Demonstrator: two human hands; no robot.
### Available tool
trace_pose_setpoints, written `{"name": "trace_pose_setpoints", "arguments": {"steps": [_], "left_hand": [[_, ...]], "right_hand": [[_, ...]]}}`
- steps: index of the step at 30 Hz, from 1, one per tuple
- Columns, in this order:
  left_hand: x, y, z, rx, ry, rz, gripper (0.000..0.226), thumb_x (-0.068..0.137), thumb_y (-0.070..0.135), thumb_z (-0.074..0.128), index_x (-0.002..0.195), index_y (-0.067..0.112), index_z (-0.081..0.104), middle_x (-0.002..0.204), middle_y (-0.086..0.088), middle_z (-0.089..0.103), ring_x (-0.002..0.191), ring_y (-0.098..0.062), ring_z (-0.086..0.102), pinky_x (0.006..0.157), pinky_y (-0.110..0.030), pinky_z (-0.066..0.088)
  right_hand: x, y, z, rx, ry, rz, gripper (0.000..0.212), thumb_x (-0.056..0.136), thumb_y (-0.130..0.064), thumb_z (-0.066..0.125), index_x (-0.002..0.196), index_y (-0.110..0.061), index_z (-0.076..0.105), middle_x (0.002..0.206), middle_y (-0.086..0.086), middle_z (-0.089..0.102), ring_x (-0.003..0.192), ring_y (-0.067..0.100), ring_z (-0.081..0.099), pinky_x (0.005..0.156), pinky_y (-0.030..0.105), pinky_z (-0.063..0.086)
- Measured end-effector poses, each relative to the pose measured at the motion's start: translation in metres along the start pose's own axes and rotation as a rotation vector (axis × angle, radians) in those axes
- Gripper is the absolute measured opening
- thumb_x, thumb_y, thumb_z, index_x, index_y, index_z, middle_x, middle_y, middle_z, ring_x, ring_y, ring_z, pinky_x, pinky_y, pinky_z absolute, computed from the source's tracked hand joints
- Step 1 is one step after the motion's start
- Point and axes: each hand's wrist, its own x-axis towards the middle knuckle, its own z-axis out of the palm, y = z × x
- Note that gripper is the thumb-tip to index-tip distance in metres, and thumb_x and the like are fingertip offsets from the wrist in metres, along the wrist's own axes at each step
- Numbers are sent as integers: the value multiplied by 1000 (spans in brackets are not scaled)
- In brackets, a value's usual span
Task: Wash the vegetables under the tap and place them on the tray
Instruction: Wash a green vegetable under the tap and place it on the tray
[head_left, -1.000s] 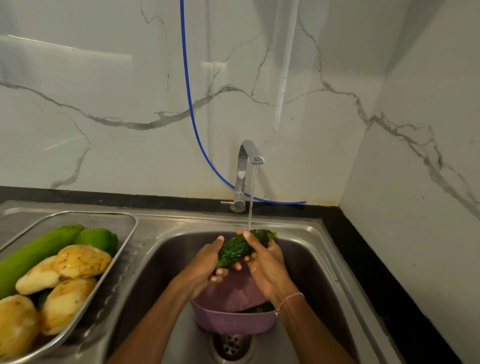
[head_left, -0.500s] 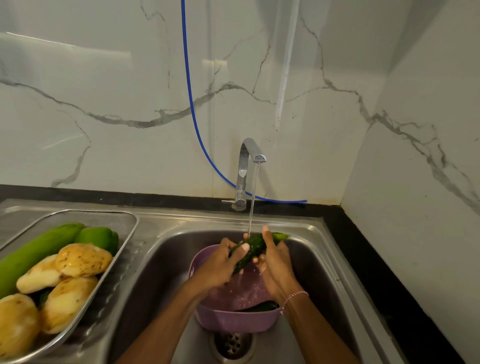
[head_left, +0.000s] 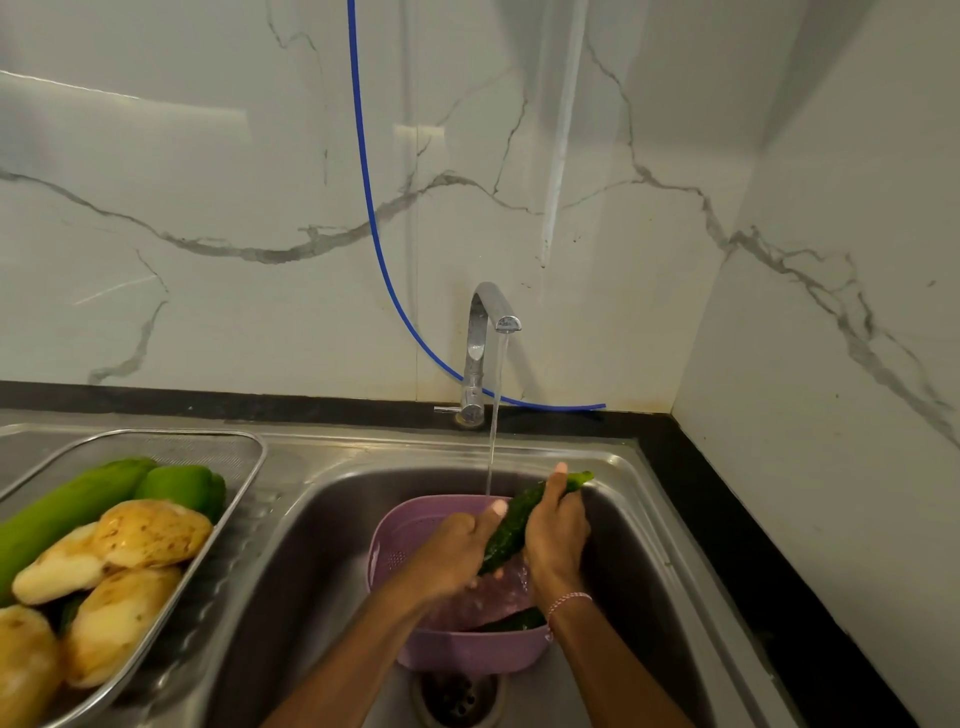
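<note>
Gourd (head_left: 519, 519): dark green and bumpy, held tilted over the purple basket (head_left: 410, 525) in the sink (head_left: 322, 525), its far end up and to the right. The left hand (head_left: 457, 551) grips the near, lower part. The right hand (head_left: 556, 540) grips the upper part, one finger lying along it. Both hands are closed round the gourd.

The tap (head_left: 480, 332) is running. The stream (head_left: 494, 415) falls just left of the gourd's far end into the basket; whether it strikes the gourd cannot be told. One more dark green vegetable (head_left: 519, 621) lies in the basket, under the right wrist.

The tray (head_left: 249, 467) stands on the steel surface (head_left: 291, 457) left of the sink, well apart from the hands. It holds several glistening potatoes (head_left: 150, 532), a long green vegetable (head_left: 67, 504) and a pepper (head_left: 182, 486).

Assessment: most of the load appears washed and trayed. Outstanding: finish this gourd, move it to the tray, then wash the piece left in the basket.
</note>
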Motion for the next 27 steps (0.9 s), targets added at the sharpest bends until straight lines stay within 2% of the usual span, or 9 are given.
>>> {"name": "trace_pose_setpoints", "arguments": {"steps": [4, 7, 9, 12, 15, 18, 21, 24, 27], "left_hand": [[-3, -5, 0, -43, -75, 105, 15, 105, 31, 56, 93, 24, 62, 67, 17, 66, 54, 9, 56, 56, -14, 41], [-2, -10, -9, -199, 65, 75, 26, 105, 34, 52, 96, 15, 67, 76, -5, 72, 50, 1, 58, 50, -17, 41], [-1, -14, -16, -233, 111, 11, 29, 107, 37, 49, 104, 17, 70, 74, -6, 72, 47, -5, 53, 46, -17, 37], [5, -29, -24, -175, 203, -83, 31, 104, 44, 53, 111, 21, 74, 71, -6, 65, 48, -9, 51, 46, -22, 38], [10, -32, -23, -183, 241, -106, 41, 103, 49, 53, 102, 15, 77, 66, -6, 62, 50, -12, 54, 47, -25, 41], [16, -29, -19, -17, 312, -142, 58, 105, 52, 43, 91, 6, 75, 62, -10, 66, 49, -15, 58, 47, -23, 44], [17, -27, -18, 65, 358, -155, 55, 109, 47, 34, 88, 11, 71, 65, -7, 65, 52, -14, 58, 56, -29, 45], [12, -16, -17, -180, 301, -178, 42, 112, 36, 29, 95, 18, 63, 64, -8, 60, 37, -5, 48, 42, -19, 36], [18, -14, -19, -365, 188, -242, 49, 113, 40, 25, 117, 6, 60, 73, -19, 65, 32, -5, 40, 34, -15, 26]], "right_hand": [[7, 5, -1, 128, -222, 128, 46, 106, -55, 45, 134, -19, 54, 125, 8, 68, 114, 26, 68, 99, 42, 57], [3, 10, 4, 297, -523, 194, 39, 102, -24, 65, 138, -15, 54, 121, 17, 73, 97, 27, 76, 72, 40, 64], [-2, 10, 5, 355, -609, 215, 40, 98, -7, 69, 136, -8, 55, 120, 21, 73, 92, 27, 76, 62, 33, 61], [-8, 11, 7, 337, -554, 190, 42, 93, -2, 74, 130, -1, 56, 115, 22, 74, 94, 30, 76, 64, 30, 60], [-10, 12, 9, 221, -392, 127, 38, 94, -18, 77, 123, -8, 55, 108, 18, 74, 93, 29, 77, 59, 29, 59], [-7, 10, 6, 120, -237, 138, 30, 103, -40, 62, 121, -17, 59, 104, 11, 74, 89, 24, 77, 54, 29, 59], [-5, 13, 5, 172, -327, 201, 35, 102, -47, 60, 127, -23, 56, 112, 8, 74, 99, 24, 75, 73, 37, 66], [-7, 16, 7, 290, -511, 178, 53, 90, -25, 82, 134, -23, 51, 123, 15, 72, 108, 28, 75, 93, 47, 62], [-7, 14, 6, 367, -580, 124, 79, 80, -3, 87, 141, -28, 43, 125, 19, 70, 108, 33, 75, 78, 43, 63]]}}
